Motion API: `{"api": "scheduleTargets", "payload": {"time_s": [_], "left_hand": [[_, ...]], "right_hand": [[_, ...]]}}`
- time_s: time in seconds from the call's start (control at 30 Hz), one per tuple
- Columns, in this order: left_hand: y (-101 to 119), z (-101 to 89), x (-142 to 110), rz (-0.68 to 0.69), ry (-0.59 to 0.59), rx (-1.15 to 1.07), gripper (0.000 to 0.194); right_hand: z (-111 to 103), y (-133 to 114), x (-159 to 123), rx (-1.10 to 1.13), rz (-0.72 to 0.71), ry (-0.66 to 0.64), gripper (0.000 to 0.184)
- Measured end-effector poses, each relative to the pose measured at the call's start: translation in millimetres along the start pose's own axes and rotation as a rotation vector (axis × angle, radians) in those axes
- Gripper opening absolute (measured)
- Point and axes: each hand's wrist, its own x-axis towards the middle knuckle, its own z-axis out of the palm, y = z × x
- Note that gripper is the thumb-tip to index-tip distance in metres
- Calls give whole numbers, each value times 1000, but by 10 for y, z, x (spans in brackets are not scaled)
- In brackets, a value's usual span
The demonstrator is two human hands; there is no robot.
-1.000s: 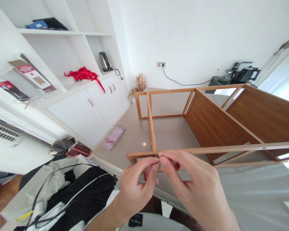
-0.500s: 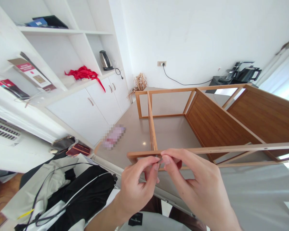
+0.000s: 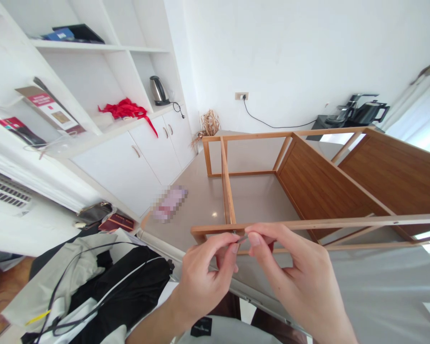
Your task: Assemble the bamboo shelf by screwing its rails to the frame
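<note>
Close to the near rail of a wooden frame (image 3: 275,225), both my hands work at a small metal fitting. My left hand (image 3: 209,267) is closed in a pinch just below the rail. My right hand (image 3: 297,272) pinches the other end of a thin metal rod (image 3: 242,238), which looks like a hex key and spans both sets of fingertips. A small bolt (image 3: 234,232) shows beneath the rail, above my left fingertips. The frame lies on its side on a grey table (image 3: 197,205), its brown slatted panels to the right.
Dark and pale clothes (image 3: 136,282) with cables lie at lower left. A blurred pinkish packet (image 3: 170,204) rests on the table. White shelves hold a steel kettle (image 3: 159,91) and red ribbon (image 3: 127,109). A black coffee machine (image 3: 358,112) stands at the back right.
My right hand has shifted slightly right, away from my left fingertips, so more of the metal rod shows. The left hand and frame stay nearly in place.
</note>
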Motion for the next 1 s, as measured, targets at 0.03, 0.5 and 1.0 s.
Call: {"api": "scheduleTargets", "payload": {"time_s": [0.03,0.5,1.0], "left_hand": [[-1,-2,-3,-2,0,-4,27],[3,2,-50,-65,-15,-83,22],[113,-43,-72,-97,-66,-181,13]], "right_hand": [[3,-6,4,6,-8,-8,10],[63,-63,-61,-3,-28,-14,11],[0,-152,-136,58,20,-105,11]]}}
